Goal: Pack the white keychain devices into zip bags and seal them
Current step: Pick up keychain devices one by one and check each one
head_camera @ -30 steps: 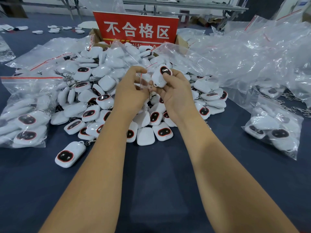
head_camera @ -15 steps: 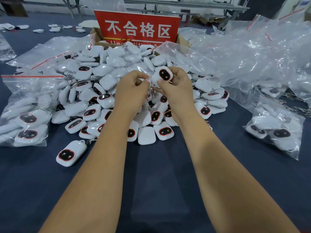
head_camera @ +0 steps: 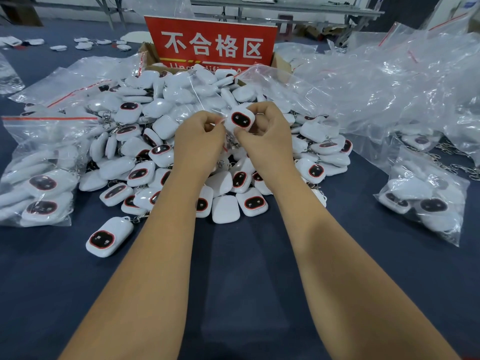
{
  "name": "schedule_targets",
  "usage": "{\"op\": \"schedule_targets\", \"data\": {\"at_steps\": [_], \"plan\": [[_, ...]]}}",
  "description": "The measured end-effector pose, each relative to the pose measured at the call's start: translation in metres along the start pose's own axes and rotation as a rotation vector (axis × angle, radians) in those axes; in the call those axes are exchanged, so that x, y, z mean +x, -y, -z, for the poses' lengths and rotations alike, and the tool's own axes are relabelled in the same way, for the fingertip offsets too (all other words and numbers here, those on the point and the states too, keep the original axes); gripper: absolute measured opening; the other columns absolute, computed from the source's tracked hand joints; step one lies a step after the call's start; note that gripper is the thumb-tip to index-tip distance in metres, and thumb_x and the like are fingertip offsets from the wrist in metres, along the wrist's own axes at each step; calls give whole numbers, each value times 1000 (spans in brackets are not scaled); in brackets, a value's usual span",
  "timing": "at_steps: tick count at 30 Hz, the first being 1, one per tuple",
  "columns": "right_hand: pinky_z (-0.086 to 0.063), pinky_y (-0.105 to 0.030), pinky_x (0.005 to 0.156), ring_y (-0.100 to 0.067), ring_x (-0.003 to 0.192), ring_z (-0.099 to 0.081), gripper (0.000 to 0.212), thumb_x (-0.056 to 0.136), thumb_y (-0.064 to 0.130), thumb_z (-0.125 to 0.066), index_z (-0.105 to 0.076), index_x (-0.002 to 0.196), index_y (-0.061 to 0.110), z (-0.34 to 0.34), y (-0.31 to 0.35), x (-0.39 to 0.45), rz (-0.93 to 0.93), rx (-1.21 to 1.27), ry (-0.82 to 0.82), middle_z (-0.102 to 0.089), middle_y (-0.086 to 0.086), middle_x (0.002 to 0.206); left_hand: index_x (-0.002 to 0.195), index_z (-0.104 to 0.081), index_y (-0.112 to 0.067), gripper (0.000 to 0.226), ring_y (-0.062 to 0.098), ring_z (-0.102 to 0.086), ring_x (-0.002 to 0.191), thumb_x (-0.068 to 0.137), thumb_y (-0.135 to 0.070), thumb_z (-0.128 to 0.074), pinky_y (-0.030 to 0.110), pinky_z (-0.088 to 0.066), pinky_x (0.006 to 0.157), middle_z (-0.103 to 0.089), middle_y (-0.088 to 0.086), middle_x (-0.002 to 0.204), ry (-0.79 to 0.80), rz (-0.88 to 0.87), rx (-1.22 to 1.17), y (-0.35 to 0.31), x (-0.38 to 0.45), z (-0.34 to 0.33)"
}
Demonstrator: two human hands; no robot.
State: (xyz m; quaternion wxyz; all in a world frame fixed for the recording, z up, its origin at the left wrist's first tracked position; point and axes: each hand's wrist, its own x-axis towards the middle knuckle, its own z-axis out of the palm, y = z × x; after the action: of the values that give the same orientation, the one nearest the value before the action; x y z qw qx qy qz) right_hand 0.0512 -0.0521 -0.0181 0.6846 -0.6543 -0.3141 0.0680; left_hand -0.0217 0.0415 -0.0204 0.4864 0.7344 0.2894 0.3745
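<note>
Both hands up over the pile (head_camera: 181, 152) of loose devices. My right hand (head_camera: 265, 136) has its fingers curled round one white device (head_camera: 241, 120), dark face toward me, held just above and left of its knuckles. My left hand (head_camera: 200, 137) is pinching the thin clear film of a small bag (head_camera: 207, 100) between thumb and fingers, touching the device's left edge. A red zip strip shows right at the left fingertips. Can't tell whether the device is already partly inside the mouth or just against it; the plastic is too clear.

Risks from here, as I judge it:
- Bag mouth collapses. The film is limp and only the left hand holds it, so the device could snag on the lip instead of sliding in.
- The chain hanging below, between the two hands, could catch the zip strip or tangle with the pile under my wrists.
- A loose right grip drops the device into the pile and I lose track of it.
- Sealing with film or chain in the zip gives a partial seal.

Filled bags (head_camera: 39, 178) lie on the desk (head_camera: 233, 281) well left of the left hand, another (head_camera: 428, 201) well right of the right hand. Empty bags are heaped beyond it.
</note>
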Motion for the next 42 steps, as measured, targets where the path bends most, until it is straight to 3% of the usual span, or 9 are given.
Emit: {"op": "schedule_targets", "data": {"at_steps": [3,7,9,12,15,23,28,38,42], "plan": [[-47,-24,85,-15,101,-60,22,81,17,-78,-64,96,23,-3,-3,-1,152,-240,-56,-66,5,102,82,-63,-28,16,6,-60,57,91,-17,-55,21,-51,58,-63,-10,68,-62,-16,-39,-4,-2,2],[-39,-13,94,-12,113,-47,26,81,22,-79,-67,103,27,-3,-5,0,214,-277,-132,-44,7,117,83,-65,-28,16,20,-64,77,91,-17,-57,41,-58,76,-66,-3,82,-107,-68,-106,-8,-4,3],[-48,-21,86,-5,95,-57,27,84,21,-75,-61,101,36,-3,-4,0,136,-165,-79,-54,13,106,90,-69,-25,13,17,-62,75,91,-17,-58,39,-58,73,-68,2,89,-129,-110,-138,-10,-4,4],[-47,-16,66,0,59,-51,30,88,18,-70,-66,113,33,-2,-6,0,140,-185,-49,-56,12,72,89,-69,-30,15,4,-55,64,91,-17,-60,22,-50,61,-67,-2,87,-151,-160,-174,-11,-3,5],[-51,-24,69,-4,60,-49,41,88,18,-71,-64,126,29,-4,-9,0,176,-276,-46,-51,9,66,87,-68,-34,17,8,-54,69,90,-19,-60,21,-46,67,-67,-1,90,-154,-178,-166,-9,-3,4],[-53,-41,60,-7,57,-50,30,82,18,-68,-49,94,38,-3,-8,-1,229,-394,-62,-48,13,58,90,-68,-29,16,4,-52,70,91,-15,-60,16,-43,69,-65,11,92,-221,-267,-140,-8,-3,5],[-46,-30,68,-8,73,-51,27,88,23,-68,-68,114,33,-3,-9,0,236,-483,-99,-48,17,72,97,-73,-18,13,3,-47,66,90,-13,-64,15,-41,68,-59,3,81,-139,-330,-179,-11,-8,5],[-52,-48,60,-23,64,-59,37,82,16,-67,-35,93,30,-2,-3,-5,196,-529,-28,-58,0,66,85,-71,-25,10,-1,-54,57,91,-18,-66,15,-43,59,-65,-9,70,-56,-227,-134,-8,-5,0],[-50,-43,56,-22,62,-56,36,84,25,-72,-36,88,29,0,-2,-5,193,-527,-49,-56,2,65,88,-72,-19,8,1,-53,58,91,-17,-65,17,-43,60,-65,-8,70,-43,-224,-138,-9,-6,1]]}}
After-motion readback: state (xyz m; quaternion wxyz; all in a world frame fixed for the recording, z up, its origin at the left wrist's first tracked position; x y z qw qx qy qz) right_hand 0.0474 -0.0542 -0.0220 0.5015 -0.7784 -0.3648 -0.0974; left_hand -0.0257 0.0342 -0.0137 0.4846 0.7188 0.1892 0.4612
